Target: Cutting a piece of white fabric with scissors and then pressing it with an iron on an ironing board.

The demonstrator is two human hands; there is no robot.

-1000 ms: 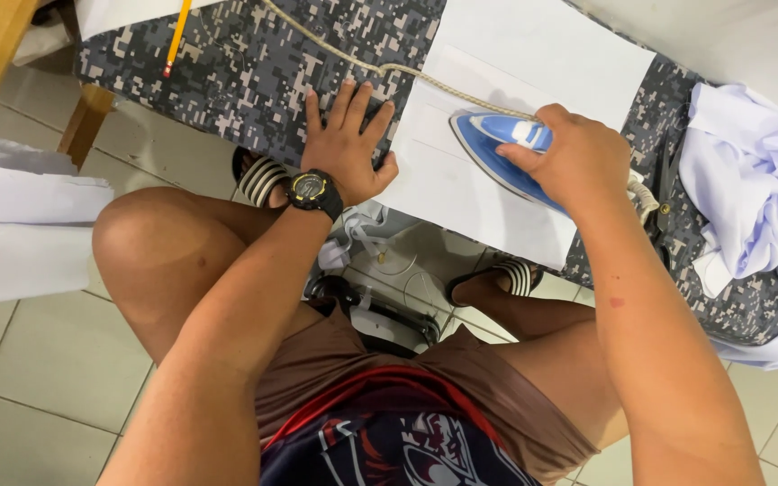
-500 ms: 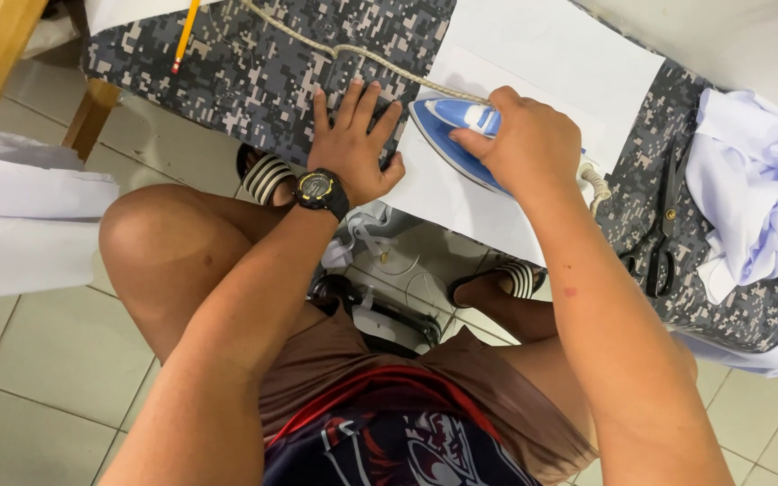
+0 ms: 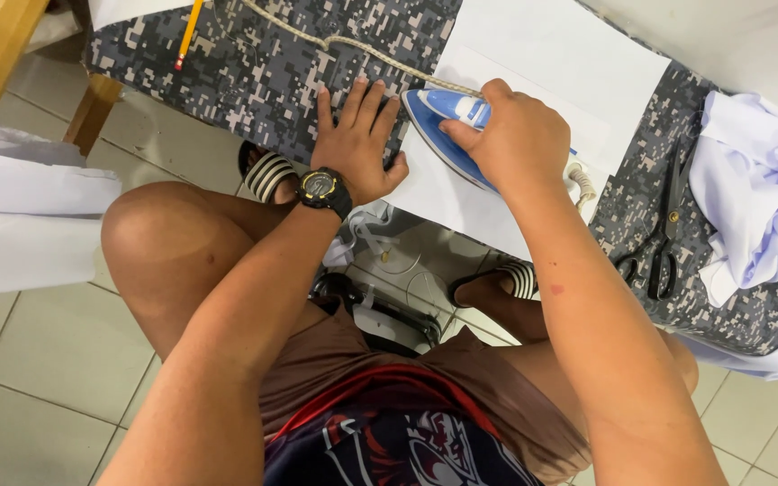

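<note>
Right hand (image 3: 520, 139) wrapped around the handle of a blue iron (image 3: 443, 126), fingers curled tight, pressing the soleplate flat on the white cloth (image 3: 551, 63). Iron tip pointing left, close beside the left hand (image 3: 357, 144). Left hand spread flat, palm down, fingers fanned and pointing far, resting on the camouflage cover (image 3: 254, 63) at the left edge of the cloth, thumb touching the cloth's near corner. Black watch (image 3: 323, 189) on the left wrist. Braided cord (image 3: 335, 40) running from the far left across the cover to the back of the iron. Yellow pencil (image 3: 188, 34) lying at the far left of the cover, well apart from the hands. Black scissors (image 3: 664, 229) on the cover to the right, just beside a heap of pale fabric (image 3: 767, 198). Striped sandals (image 3: 267, 175) on the tiled floor (image 3: 47, 360) below the near edge.
</note>
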